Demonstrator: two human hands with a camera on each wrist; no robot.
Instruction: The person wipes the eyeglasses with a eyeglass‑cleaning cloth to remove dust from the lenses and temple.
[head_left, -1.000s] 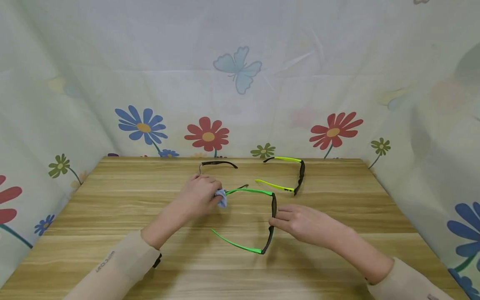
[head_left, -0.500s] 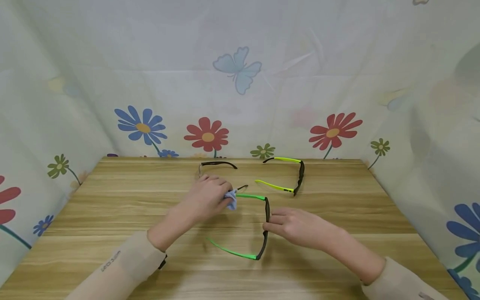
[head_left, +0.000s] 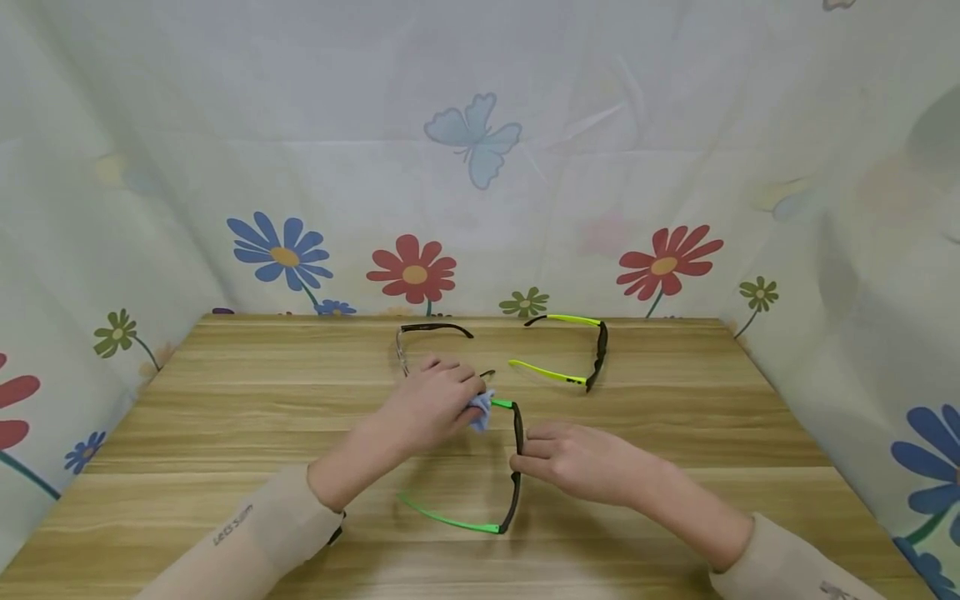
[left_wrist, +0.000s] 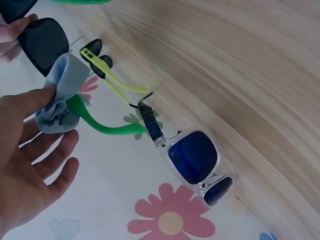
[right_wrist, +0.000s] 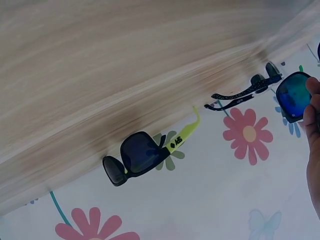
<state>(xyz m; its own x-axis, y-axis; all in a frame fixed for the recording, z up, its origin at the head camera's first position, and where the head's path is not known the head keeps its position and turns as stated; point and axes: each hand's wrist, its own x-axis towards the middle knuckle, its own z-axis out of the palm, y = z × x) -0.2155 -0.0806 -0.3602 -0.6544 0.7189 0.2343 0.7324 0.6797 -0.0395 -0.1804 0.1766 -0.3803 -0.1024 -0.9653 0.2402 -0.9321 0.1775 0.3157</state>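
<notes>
My left hand [head_left: 431, 404] pinches a light blue cloth [head_left: 482, 410] folded round the far green temple of a pair of sunglasses [head_left: 453, 521], close to the hinge. Past the cloth, in the left wrist view, the rest of that green temple [left_wrist: 112, 129] curves away. My right hand [head_left: 581, 460] grips the black front of these sunglasses near the bridge, with both temples unfolded and pointing left. Their bluish-green lens [right_wrist: 294, 97] shows beside my fingers in the right wrist view. In the left wrist view, my lower fingers spread loosely below the cloth.
Sunglasses with yellow temples [head_left: 551, 372] lie unfolded at the back right of the wooden table [head_left: 660, 375]. Clear-framed sunglasses with dark temples [head_left: 438, 327] lie behind my left hand, partly covered by it. A flowered curtain [head_left: 337, 167] hangs behind the table.
My left hand has slid the cloth rightward along the green temple, from near its tip to the hinge. My right hand and the sunglasses have shifted left and slightly nearer.
</notes>
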